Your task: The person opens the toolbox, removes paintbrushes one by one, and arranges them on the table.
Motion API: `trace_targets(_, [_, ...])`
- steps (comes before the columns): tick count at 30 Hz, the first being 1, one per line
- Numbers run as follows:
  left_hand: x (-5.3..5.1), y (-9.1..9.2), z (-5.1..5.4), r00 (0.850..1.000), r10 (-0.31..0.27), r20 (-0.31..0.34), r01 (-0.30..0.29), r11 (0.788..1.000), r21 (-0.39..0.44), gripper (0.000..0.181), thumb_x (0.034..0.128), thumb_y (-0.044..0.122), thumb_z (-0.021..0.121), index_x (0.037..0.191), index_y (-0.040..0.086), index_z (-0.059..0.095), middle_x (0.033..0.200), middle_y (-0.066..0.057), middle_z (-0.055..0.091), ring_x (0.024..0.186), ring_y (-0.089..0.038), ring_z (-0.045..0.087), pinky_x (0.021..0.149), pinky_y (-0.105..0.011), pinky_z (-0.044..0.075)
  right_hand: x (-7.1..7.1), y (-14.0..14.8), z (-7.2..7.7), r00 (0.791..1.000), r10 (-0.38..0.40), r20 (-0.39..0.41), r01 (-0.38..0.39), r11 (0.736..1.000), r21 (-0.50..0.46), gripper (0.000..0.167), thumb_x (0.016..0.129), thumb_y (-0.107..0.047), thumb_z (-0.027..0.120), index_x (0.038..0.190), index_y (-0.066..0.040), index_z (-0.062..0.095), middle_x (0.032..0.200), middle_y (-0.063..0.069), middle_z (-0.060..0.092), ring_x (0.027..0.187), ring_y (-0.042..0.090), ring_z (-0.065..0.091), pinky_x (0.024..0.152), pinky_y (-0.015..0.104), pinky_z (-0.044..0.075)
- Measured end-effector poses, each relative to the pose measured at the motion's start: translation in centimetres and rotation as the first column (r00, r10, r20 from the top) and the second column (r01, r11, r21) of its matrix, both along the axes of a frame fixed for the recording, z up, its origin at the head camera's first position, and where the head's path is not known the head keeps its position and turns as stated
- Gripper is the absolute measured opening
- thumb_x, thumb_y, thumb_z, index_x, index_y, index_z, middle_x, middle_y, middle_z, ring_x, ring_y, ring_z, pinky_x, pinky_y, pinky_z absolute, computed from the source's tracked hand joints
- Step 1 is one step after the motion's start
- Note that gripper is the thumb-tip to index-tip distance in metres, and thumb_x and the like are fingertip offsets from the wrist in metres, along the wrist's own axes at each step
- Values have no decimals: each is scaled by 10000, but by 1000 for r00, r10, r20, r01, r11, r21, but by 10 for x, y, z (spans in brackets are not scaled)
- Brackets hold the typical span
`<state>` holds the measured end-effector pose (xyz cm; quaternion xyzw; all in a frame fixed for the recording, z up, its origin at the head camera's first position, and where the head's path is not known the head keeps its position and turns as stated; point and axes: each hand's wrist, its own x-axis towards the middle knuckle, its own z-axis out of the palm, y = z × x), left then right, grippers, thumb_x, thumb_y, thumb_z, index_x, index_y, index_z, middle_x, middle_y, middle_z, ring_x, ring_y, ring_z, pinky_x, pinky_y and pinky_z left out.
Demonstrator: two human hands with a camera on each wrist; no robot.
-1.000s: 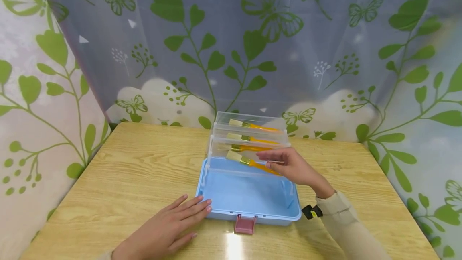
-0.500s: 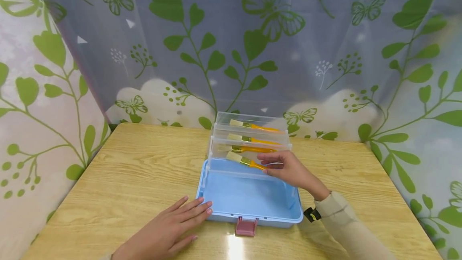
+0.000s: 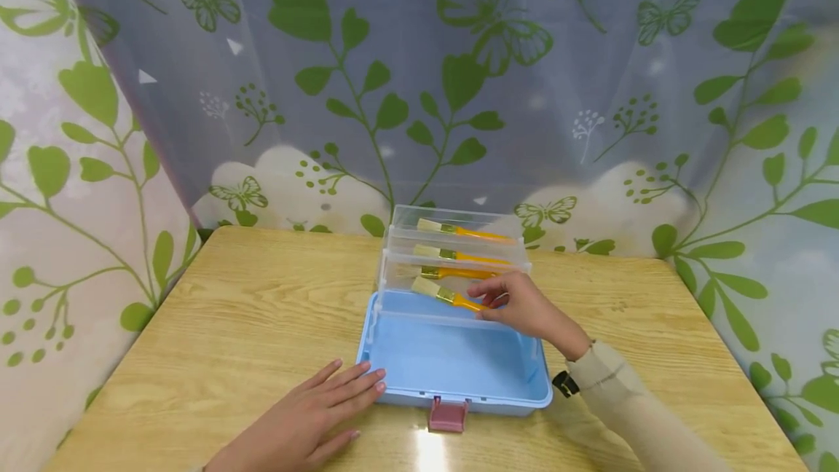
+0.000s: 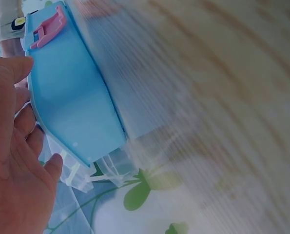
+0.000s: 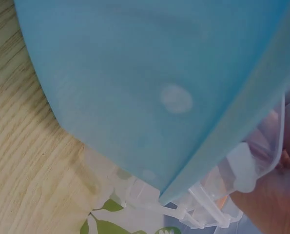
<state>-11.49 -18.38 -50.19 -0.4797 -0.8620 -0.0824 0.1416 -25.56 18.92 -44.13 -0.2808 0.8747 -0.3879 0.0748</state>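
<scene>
Since a second ago, your right hand (image 3: 524,306) has slid slightly toward nine o'clock and closed in on the lowest brush (image 3: 448,296); your left hand (image 3: 304,410) hasn't really moved. Brush looks about where it was: far part of the blue box (image 3: 511,406), at the lowest clear tray (image 3: 419,317), bristles to ten o'clock, handle to four. Can't tell if it's lifted or resting.

You're pinching the handle end, thumb on the near side, fingers curled over; probably to leave the bristles free. Your left hand lies spread, fingertips at the box's seven o'clock corner, likely steadying a light box. Trays step up toward twelve, presumably so each of the other three brushes (image 3: 452,256) stays reachable from your side.

Edges: next brush sits just above yours and tray lips run close, so twelve is tight; the backdrop (image 3: 419,35) stands just beyond. Box's right wall is under your wrist at three. Most room is toward six, over the blue floor up to the pink clasp (image 3: 448,415); beyond the box, table (image 3: 282,297) stretches wide at nine.
</scene>
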Motion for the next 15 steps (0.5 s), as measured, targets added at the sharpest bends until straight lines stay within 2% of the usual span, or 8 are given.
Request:
trace_targets(4, [1,-1,-1,1000,10,0,-10,1000,-1,725,996,347,650,1611,149,321,1659,-6,326,1503,-219,353,1269,-288,-35,-2,-1,1,1000,17,-5,-17,1000,23,317,846,-2,798,1161,-5,760,1092,127,760,829,149,713,752,267,607])
trace_targets(10, [1,0,0,1000,22,-4,-22,1000,-6,721,1000,353,642,1612,151,318,1660,-7,326,1503,-220,353,1270,-290,-31,-5,0,1,997,79,-3,-79,997,26,324,877,15,760,1198,41,729,1162,192,736,916,221,743,787,284,610])
trace_targets(15, [1,1,-2,1000,14,-2,-14,1000,-3,716,1007,351,632,1614,147,312,1657,-14,333,1505,-219,349,1269,-288,-36,-6,1,1,991,136,-8,-136,989,67,306,904,25,724,1210,43,723,1185,197,728,931,215,726,773,267,594])
